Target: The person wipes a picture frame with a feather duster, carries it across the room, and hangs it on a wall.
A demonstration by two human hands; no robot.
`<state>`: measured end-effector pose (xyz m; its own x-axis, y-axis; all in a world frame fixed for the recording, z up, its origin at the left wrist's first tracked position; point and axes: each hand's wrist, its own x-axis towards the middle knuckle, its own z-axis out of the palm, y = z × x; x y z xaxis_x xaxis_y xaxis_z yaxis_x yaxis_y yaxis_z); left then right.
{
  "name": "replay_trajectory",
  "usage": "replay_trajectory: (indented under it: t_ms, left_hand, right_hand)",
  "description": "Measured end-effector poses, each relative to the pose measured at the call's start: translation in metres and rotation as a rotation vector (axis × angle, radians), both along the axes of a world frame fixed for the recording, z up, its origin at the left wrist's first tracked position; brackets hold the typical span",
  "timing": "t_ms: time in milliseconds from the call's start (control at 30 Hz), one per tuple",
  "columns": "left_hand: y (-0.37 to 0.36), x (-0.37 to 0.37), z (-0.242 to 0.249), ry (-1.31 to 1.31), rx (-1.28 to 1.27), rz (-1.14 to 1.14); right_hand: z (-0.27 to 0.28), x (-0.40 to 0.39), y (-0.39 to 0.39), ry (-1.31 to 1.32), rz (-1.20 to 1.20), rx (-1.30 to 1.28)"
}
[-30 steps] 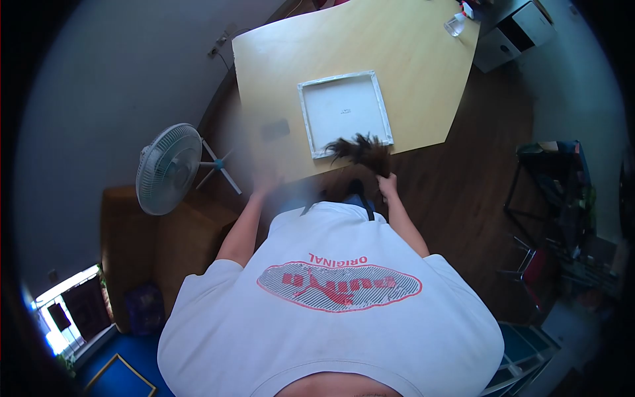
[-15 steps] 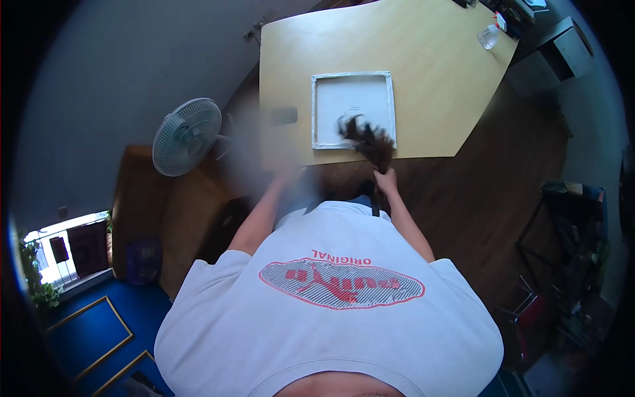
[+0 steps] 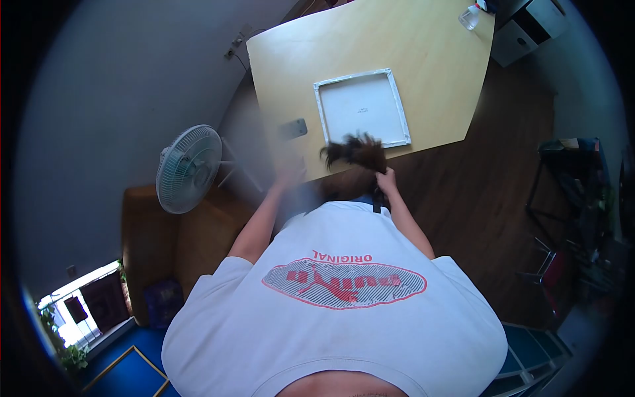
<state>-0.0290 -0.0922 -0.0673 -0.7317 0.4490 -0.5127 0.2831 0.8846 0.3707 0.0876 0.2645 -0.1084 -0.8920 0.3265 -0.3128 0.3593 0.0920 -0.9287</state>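
Note:
A feather duster (image 3: 357, 152) with dark brown feathers is in my right hand (image 3: 385, 180), whose fingers are wrapped round it just below the feathers. The feathers overlap the lower edge of a white stretched canvas (image 3: 399, 109), which lies back side up on the table (image 3: 436, 79). My left hand (image 3: 289, 173) is at the table's near left corner, hazy behind a blur on the lens, its fingers looking apart with nothing seen in them. Nearest to it on the tabletop lies a grey phone (image 3: 294, 128).
A standing fan (image 3: 190, 169) is to the left of the table, by a brown sofa (image 3: 149, 215). A clear spray bottle (image 3: 469, 18) stands at the table's far right. Dark shelving (image 3: 572, 175) and a red chair (image 3: 552, 271) are on the right.
The feather duster has swung left and towards me, its feathers now at the canvas's near edge. My view has turned, so the table and canvas appear tilted. My left hand stays near the corner.

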Motion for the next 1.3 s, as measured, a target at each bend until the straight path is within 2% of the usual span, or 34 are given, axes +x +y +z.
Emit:
replay_trajectory:
  t_ms: [67, 100, 167, 200, 233, 300, 367, 433, 500, 567, 600, 633, 667, 700, 767, 800, 833, 900, 967, 1033, 1100, 1167, 1233, 1300]
  left_hand:
    - [-0.013, -0.013, -0.004, 0.174, -0.004, -0.112]
    - [-0.016, -0.018, -0.001, 0.174, 0.009, -0.118]
    - [-0.02, -0.027, 0.013, 0.182, -0.145, -0.22]
    - [-0.024, -0.027, 0.015, 0.179, -0.139, -0.23]
    - [-0.028, -0.025, 0.017, 0.211, -0.13, -0.264]
    - [-0.037, -0.025, 0.026, 0.24, -0.118, -0.307]
    - [-0.045, -0.027, 0.037, 0.213, -0.038, -0.335]
    - [-0.054, -0.032, 0.047, 0.187, -0.067, -0.392]
    - [-0.061, -0.041, 0.049, 0.144, -0.029, -0.439]
    - [-0.067, -0.045, 0.054, 0.164, -0.057, -0.477]
    - [-0.07, -0.047, 0.056, 0.182, -0.095, -0.51]
    - [-0.073, -0.05, 0.052, 0.186, -0.085, -0.511]
    - [-0.076, -0.053, 0.044, 0.151, -0.074, -0.5]
    - [-0.078, -0.055, 0.042, 0.114, -0.064, -0.49]
    - [-0.079, -0.056, 0.049, 0.126, -0.066, -0.489]
    - [-0.081, -0.055, 0.051, 0.134, -0.076, -0.485]
    - [-0.082, -0.054, 0.053, 0.138, -0.073, -0.481]
    - [-0.084, -0.048, 0.053, 0.214, -0.07, -0.445]
    - [-0.083, -0.046, 0.052, 0.228, -0.044, -0.42]
    - [-0.085, -0.045, 0.05, 0.246, -0.023, -0.393]
    - [-0.086, -0.045, 0.049, 0.253, -0.011, -0.384]
    - [-0.084, -0.047, 0.055, 0.256, -0.041, -0.39]
    - [-0.083, -0.048, 0.061, 0.258, -0.072, -0.391]
    - [-0.082, -0.047, 0.062, 0.285, -0.017, -0.365]
  right_hand:
    - [0.01, -0.006, -0.024, -0.346, -0.207, -0.126]
    - [0.011, -0.008, -0.032, -0.346, -0.217, -0.116]
    - [0.007, -0.008, -0.049, -0.086, -0.138, 0.065]
    - [-0.001, -0.01, -0.057, -0.21, -0.271, -0.089]
    - [-0.02, -0.008, -0.065, -0.214, -0.281, -0.086]
    - [-0.057, -0.002, -0.08, -0.291, -0.213, 0.152]
    - [-0.036, -0.003, -0.105, -0.255, -0.302, 0.07]
    - [-0.001, -0.011, -0.13, -0.211, -0.387, -0.005]
    - [0.02, -0.02, -0.145, -0.438, -0.359, -0.105]
    - [0.019, -0.027, -0.155, -0.379, -0.325, -0.048]
    - [0.032, -0.034, -0.164, -0.397, -0.434, -0.124]
    - [0.049, -0.043, -0.174, -0.411, -0.54, -0.202]
    - [0.068, -0.051, -0.183, -0.447, -0.533, -0.174]
    - [0.052, -0.052, -0.181, -0.444, -0.537, -0.167]
    - [-0.017, -0.055, -0.174, -0.331, -0.441, 0.028]
    - [-0.023, -0.061, -0.178, -0.309, -0.548, -0.036]
    - [-0.006, -0.068, -0.184, -0.305, -0.545, -0.033]
    - [0.046, -0.075, -0.196, -0.498, -0.472, -0.371]
    - [0.057, -0.081, -0.202, -0.532, -0.375, -0.343]
    - [0.062, -0.087, -0.211, -0.445, -0.476, -0.327]
    - [0.049, -0.094, -0.214, -0.46, -0.461, -0.376]
    - [0.026, -0.1, -0.212, -0.435, -0.261, 0.008]
    - [0.047, -0.111, -0.213, -0.385, -0.295, 0.019]
    - [0.052, -0.123, -0.209, -0.524, -0.406, -0.089]
